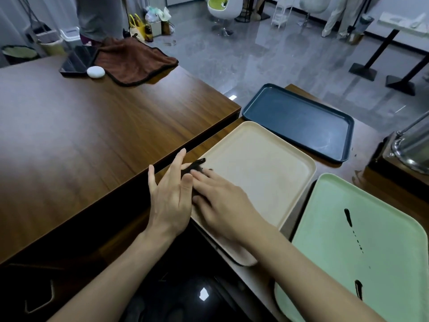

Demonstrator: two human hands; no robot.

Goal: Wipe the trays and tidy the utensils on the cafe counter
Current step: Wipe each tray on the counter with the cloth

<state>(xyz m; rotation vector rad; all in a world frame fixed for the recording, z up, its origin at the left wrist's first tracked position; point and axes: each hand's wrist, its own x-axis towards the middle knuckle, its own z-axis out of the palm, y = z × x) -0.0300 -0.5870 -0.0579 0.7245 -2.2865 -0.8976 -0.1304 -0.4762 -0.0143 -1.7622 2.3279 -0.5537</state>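
Observation:
A beige tray lies on the lower counter with a black smear near its left rim. My left hand rests at that rim, fingers apart, its fingertips by the smear. My right hand lies flat on the tray beside it, fingers stretched toward the smear and holding nothing visible. To the right, a light green tray carries black streaks. A dark blue tray lies behind the beige one. A brown cloth sits crumpled on the far side of the raised wooden counter.
A black tablet and a white oval object lie beside the cloth. A steel vessel stands at the right edge. Beyond the counter are grey floor, chairs and table stands. A person stands behind the cloth.

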